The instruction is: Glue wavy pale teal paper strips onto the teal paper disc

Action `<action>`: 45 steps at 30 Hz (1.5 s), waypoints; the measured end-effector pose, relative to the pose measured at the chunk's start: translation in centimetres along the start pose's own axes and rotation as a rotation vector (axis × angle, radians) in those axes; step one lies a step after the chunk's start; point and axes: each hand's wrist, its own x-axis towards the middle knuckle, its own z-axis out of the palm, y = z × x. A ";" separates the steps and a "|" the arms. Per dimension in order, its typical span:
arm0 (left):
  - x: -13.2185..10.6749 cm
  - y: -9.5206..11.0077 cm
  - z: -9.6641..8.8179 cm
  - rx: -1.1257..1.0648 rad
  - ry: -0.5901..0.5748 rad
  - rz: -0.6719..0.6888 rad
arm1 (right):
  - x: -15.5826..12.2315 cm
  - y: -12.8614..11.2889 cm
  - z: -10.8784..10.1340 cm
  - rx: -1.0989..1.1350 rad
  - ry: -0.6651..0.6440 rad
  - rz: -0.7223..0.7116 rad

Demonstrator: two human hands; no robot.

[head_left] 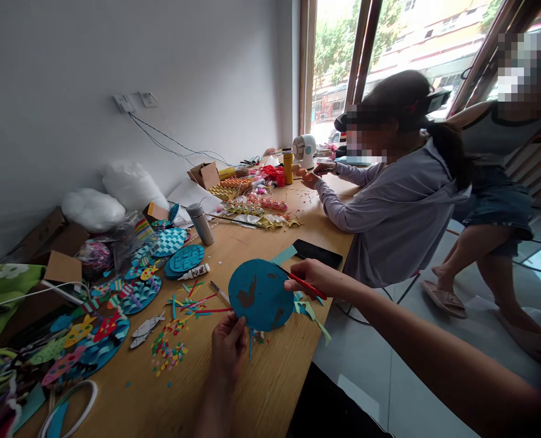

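A round blue paper disc (262, 298) with dark, irregular patches is held up over the table. Pinching its lower-left edge is my left hand (230, 337), thumb in front. My right hand (313, 278) is closed around red-handled scissors (306, 283) at the disc's upper-right edge; the blades are mostly hidden, so I cannot tell whether they touch the paper. Thin red and blue paper strips (192, 301) and a pen (220, 292) lie just left of the disc. Pale green paper scraps (313, 316) lie at the table's edge behind it.
Coloured confetti (168, 353), a glue bottle (195, 272), a grey flask (200, 224) and a black phone (317, 254) rest on the wooden table. Decorated fish discs (101, 344) crowd the left. A seated person (389, 182) works at the far right; another stands behind.
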 end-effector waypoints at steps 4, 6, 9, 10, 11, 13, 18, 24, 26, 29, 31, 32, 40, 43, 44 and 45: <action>0.1 -0.1 -0.1 -0.008 -0.008 0.006 | -0.1 -0.2 0.0 -0.013 0.013 -0.019; 0.1 -0.1 -0.1 -0.001 -0.010 0.005 | -0.2 -0.4 0.0 -0.025 0.026 -0.022; 0.1 -0.1 -0.1 0.012 -0.006 0.001 | -0.3 -0.4 -0.1 -0.057 0.047 -0.027; 0.1 -0.1 -0.1 0.015 -0.007 0.000 | -0.3 -0.4 -0.1 -0.068 0.051 -0.031; 0.1 -0.1 -0.1 0.016 -0.008 0.001 | -0.2 -0.4 -0.1 -0.077 0.055 -0.035; 0.0 -0.1 -0.1 0.018 -0.012 0.000 | -0.2 -0.3 0.0 -0.090 0.062 -0.040; 0.0 0.0 -0.1 0.044 -0.002 -0.002 | -0.2 -0.3 0.0 -0.105 0.081 -0.038; 0.0 0.0 -0.1 0.050 -0.010 -0.002 | -0.5 -0.6 0.0 -0.114 0.090 -0.019; 0.0 0.1 0.0 0.057 -0.015 -0.003 | -0.6 -0.6 0.0 -0.125 0.090 -0.027; -0.1 0.2 0.1 0.065 -0.013 0.001 | -0.6 -0.7 -0.2 -0.135 0.081 -0.029; -0.1 0.2 0.2 0.067 -0.010 0.005 | -0.5 -0.7 -0.3 -0.137 0.070 -0.030; -0.1 0.2 0.2 0.068 -0.010 0.006 | -0.5 -0.7 -0.3 -0.137 0.064 -0.031; 0.2 -0.2 -0.3 0.060 -0.016 0.017 | -0.4 -1.0 -0.6 -0.208 0.034 -0.004; 0.2 -0.3 -0.4 0.042 -0.018 0.012 | -0.3 -0.9 -0.8 -0.244 0.019 0.002; 0.2 -0.2 -0.4 0.037 -0.017 0.008 | -0.3 -0.9 -0.8 -0.251 0.015 0.004; 0.2 -0.2 -0.4 0.031 -0.016 0.005 | -0.3 -0.8 -0.8 -0.256 0.012 0.005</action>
